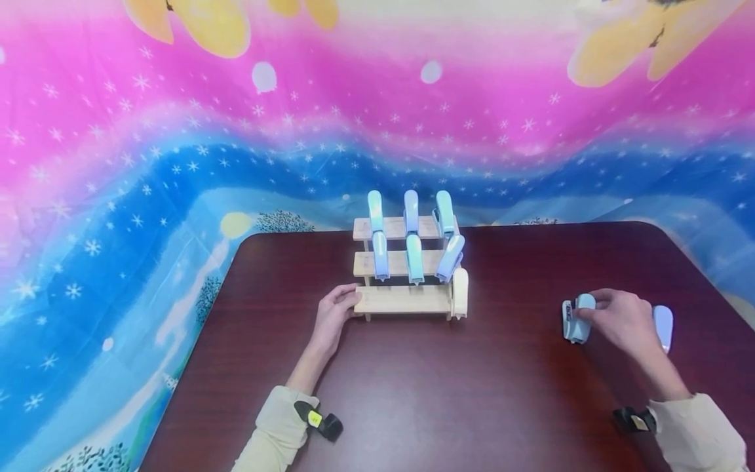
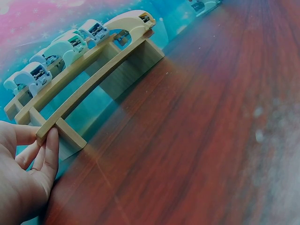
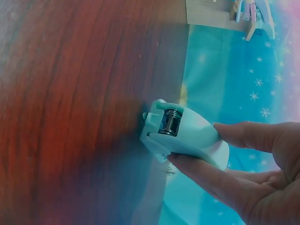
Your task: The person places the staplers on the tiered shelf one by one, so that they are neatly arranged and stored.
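My left hand [image 1: 336, 313] grips the left end of the lowest step of a small three-step wooden rack [image 1: 404, 299], thumb above and fingers below in the left wrist view. Pastel hole punches stand on the rack: three on the top step, such as a lavender one [image 1: 411, 211], three on the middle step, including a mint one [image 1: 415, 259], and a cream one [image 1: 461, 293] at the lowest step's right end. Over at the right, my right hand [image 1: 626, 319] pinches a light mint-blue hole punch [image 3: 197, 136] between thumb and fingers; its metal spring faces the right wrist camera.
A lavender hole punch [image 1: 663, 326] lies on the dark red-brown table [image 1: 460, 393], just right of my right hand and partly hidden by it. A patterned pink and blue cloth [image 1: 366, 131] hangs behind the table and along its left side.
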`<state>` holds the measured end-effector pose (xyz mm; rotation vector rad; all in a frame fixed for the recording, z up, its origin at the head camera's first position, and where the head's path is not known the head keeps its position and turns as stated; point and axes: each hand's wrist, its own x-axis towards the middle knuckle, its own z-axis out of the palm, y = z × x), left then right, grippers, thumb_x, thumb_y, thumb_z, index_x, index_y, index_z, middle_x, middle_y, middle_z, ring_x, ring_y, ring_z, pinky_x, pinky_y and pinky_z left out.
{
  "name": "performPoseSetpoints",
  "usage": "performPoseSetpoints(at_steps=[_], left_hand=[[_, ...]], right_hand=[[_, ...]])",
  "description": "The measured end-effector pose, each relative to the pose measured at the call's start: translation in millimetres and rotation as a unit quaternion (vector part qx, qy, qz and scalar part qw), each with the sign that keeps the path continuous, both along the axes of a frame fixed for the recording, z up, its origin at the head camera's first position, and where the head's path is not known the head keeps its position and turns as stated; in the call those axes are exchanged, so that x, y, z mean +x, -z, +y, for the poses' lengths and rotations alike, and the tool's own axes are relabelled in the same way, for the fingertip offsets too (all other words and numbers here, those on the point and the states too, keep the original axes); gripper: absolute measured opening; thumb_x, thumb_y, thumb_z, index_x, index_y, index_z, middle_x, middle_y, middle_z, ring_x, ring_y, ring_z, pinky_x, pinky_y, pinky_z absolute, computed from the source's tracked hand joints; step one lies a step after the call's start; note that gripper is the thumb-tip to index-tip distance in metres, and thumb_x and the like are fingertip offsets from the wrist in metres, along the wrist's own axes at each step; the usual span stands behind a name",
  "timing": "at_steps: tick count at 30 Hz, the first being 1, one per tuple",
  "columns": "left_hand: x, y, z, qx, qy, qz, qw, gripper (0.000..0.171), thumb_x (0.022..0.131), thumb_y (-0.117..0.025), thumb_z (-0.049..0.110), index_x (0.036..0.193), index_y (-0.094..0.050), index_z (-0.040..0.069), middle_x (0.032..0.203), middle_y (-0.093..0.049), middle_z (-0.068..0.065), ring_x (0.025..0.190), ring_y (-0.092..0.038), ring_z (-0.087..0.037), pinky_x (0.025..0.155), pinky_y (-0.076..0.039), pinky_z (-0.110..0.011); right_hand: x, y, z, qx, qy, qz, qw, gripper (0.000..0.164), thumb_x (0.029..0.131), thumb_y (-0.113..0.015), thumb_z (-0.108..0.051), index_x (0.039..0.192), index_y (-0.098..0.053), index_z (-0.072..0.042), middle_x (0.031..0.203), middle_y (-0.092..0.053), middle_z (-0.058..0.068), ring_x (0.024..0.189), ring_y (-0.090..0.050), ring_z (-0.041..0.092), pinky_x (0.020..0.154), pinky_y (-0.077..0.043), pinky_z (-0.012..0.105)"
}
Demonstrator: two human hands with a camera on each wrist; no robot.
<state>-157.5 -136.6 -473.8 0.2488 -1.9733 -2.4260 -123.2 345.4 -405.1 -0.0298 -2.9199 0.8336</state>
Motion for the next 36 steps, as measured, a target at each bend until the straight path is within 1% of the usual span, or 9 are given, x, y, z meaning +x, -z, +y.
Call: performPoseSetpoints(at_steps=[5, 9, 12, 16, 20, 22, 25, 28, 36], left_hand=[[1.6, 1.3, 0, 0.001, -0.001, 0.003, 1.0, 0.036, 0.097, -0.066, 0.001, 0.129, -0.06, -0.014, 0.103, -0.072, -0.009, 0.083, -0.066, -0.01, 0.069, -0.054, -0.022], [2.2, 1.4, 0, 0.002, -0.004, 0.002, 1.0, 0.035, 0.097, -0.066, 0.001, 0.129, -0.061, -0.013, 0.104, -0.072, -0.01, 0.083, -0.067, -0.011, 0.069, -0.054, -0.022], [2.3, 1.6, 0, 0.001, -0.004, 0.003, 1.0, 0.036, 0.097, -0.066, 0.001, 0.129, -0.061, -0.013, 0.105, -0.072, -0.01, 0.083, -0.067, -0.011, 0.069, -0.054, -0.022], [2.1, 2.9, 0, 0.002, -0.003, 0.005, 1.0, 0.036, 0.097, -0.066, 0.001, 0.129, -0.061, -0.013, 0.104, -0.072, -0.009, 0.083, -0.067, -0.011, 0.07, -0.054, -0.023], [1.8, 3.6, 1, 0.001, 0.0, 0.003, 1.0, 0.036, 0.097, -0.066, 0.001, 0.129, -0.061, -0.013, 0.104, -0.072, -0.009, 0.083, -0.066, -0.011, 0.07, -0.054, -0.023], [1.9, 2.2, 1, 0.001, 0.001, 0.005, 1.0, 0.036, 0.097, -0.066, 0.001, 0.129, -0.061, -0.013, 0.104, -0.072, -0.009, 0.083, -0.066, -0.011, 0.07, -0.054, -0.023], [1.2, 0.1, 2, 0.0, 0.0, 0.01, 1.0, 0.036, 0.097, -0.066, 0.002, 0.13, -0.061, -0.013, 0.104, -0.072, -0.009, 0.082, -0.066, -0.01, 0.069, -0.054, -0.023], [0.4, -0.3, 2, 0.0, 0.0, 0.006, 1.0, 0.036, 0.097, -0.066, 0.002, 0.13, -0.061, -0.013, 0.104, -0.072, -0.009, 0.082, -0.066, -0.01, 0.069, -0.053, -0.022], [0.9, -2.0, 0, -0.002, 0.0, 0.005, 1.0, 0.037, 0.097, -0.066, 0.003, 0.131, -0.06, -0.013, 0.107, -0.071, -0.011, 0.083, -0.066, -0.01, 0.07, -0.054, -0.022]], right_hand=[[0.2, -11.5, -4, 0.002, 0.005, 0.037, 0.999, 0.041, 0.091, -0.077, -0.015, 0.114, -0.066, 0.017, 0.092, -0.071, 0.032, 0.068, -0.064, 0.032, 0.049, -0.047, 0.029], [2.1, -29.2, -13, -0.013, 0.017, 0.042, 0.999, 0.045, 0.092, -0.078, -0.022, 0.119, -0.066, 0.012, 0.1, -0.071, 0.034, 0.083, -0.068, 0.043, 0.052, -0.047, 0.027], [3.5, -42.6, -25, -0.03, 0.019, 0.048, 0.998, 0.048, 0.093, -0.078, -0.027, 0.124, -0.067, 0.008, 0.104, -0.073, 0.03, 0.082, -0.071, 0.018, 0.056, -0.045, 0.022], [4.7, -56.2, -44, -0.052, 0.013, 0.054, 0.997, 0.051, 0.092, -0.079, -0.03, 0.127, -0.067, 0.006, 0.106, -0.074, 0.027, 0.073, -0.057, -0.019, 0.062, -0.044, 0.017], [8.8, -66.0, -64, -0.078, 0.004, 0.066, 0.995, 0.051, 0.092, -0.08, -0.029, 0.128, -0.067, 0.004, 0.107, -0.074, 0.027, 0.074, -0.053, -0.026, 0.063, -0.045, 0.012], [11.2, -70.5, -75, -0.088, -0.003, 0.078, 0.993, 0.049, 0.092, -0.081, -0.027, 0.128, -0.068, 0.003, 0.107, -0.074, 0.027, 0.076, -0.058, -0.022, 0.063, -0.046, 0.009], [13.0, -76.8, -92, -0.105, -0.02, 0.09, 0.99, 0.047, 0.091, -0.082, -0.024, 0.128, -0.068, 0.003, 0.107, -0.074, 0.027, 0.085, -0.076, 0.009, 0.064, -0.048, 0.008], [15.2, -82.1, -110, -0.115, -0.037, 0.099, 0.988, 0.046, 0.09, -0.083, -0.02, 0.128, -0.069, 0.003, 0.106, -0.074, 0.026, 0.095, -0.074, 0.04, 0.064, -0.049, 0.008], [18.3, -87.8, -161, -0.139, -0.093, 0.08, 0.983, 0.045, 0.086, -0.084, -0.012, 0.126, -0.07, 0.003, 0.102, -0.076, 0.021, 0.09, -0.076, 0.035, 0.067, -0.057, 0.019]])
